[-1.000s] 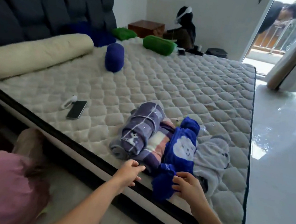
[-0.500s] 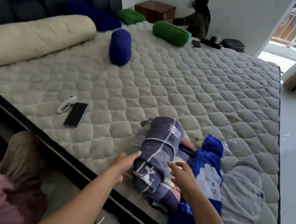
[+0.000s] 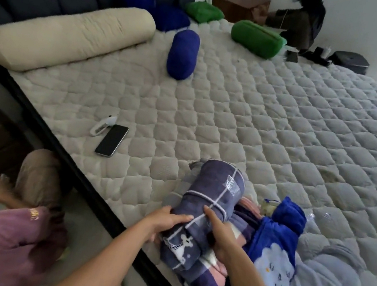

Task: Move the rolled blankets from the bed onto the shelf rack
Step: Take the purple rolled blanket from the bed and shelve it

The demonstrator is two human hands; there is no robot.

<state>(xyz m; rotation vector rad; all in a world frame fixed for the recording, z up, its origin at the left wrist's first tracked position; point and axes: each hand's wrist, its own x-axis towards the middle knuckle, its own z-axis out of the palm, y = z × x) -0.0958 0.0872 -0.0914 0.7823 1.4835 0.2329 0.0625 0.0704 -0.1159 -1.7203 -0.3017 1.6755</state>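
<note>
A purple checked rolled blanket [image 3: 211, 195] with a white deer print lies near the mattress's front edge. My left hand [image 3: 163, 221] grips its left side and my right hand [image 3: 220, 233] grips its right side. Beside it on the right lie a blue blanket [image 3: 274, 248] with a cloud face and a pale grey blanket [image 3: 333, 282]. A striped blanket [image 3: 246, 205] shows partly beneath. Farther off on the quilted mattress [image 3: 259, 119] lie a dark blue roll [image 3: 182, 53] and a green roll [image 3: 256, 39]. The shelf rack is out of view.
A black phone [image 3: 112, 140] and a small white device [image 3: 103, 125] lie on the mattress to the left. A cream bolster [image 3: 69, 34] rests along the dark headboard. A person in a purple top [image 3: 1, 244] crouches at bottom left. A wooden box [image 3: 240, 4] stands beyond the bed.
Both hands reached from the mattress edge onto the purple checked roll and closed on its sides. The view moved closer to the bed.
</note>
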